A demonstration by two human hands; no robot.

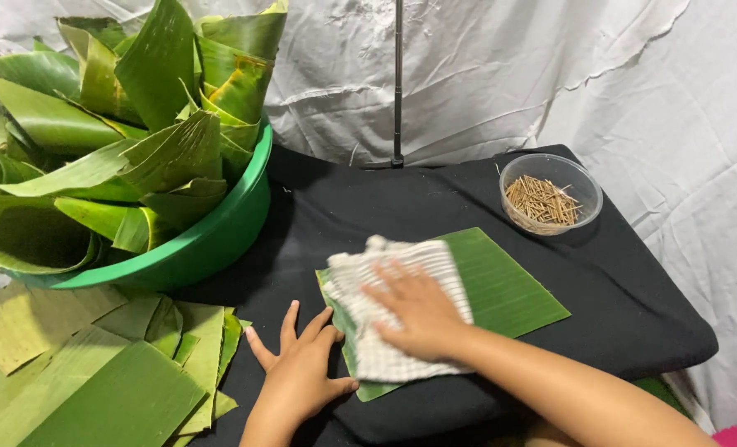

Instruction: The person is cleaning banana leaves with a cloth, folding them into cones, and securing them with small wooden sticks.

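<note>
A rectangular green banana leaf piece lies flat on the black-covered table. My right hand presses a white checked cloth down on the leaf's left part, fingers spread over the cloth. My left hand rests flat on the black cover at the leaf's near left corner, fingers apart and thumb touching the leaf edge, holding nothing.
A green basin full of rolled banana leaves stands at the left. A stack of cut flat leaf pieces lies in front of it. A clear round bowl of short wooden sticks sits at the far right. A thin metal pole rises behind.
</note>
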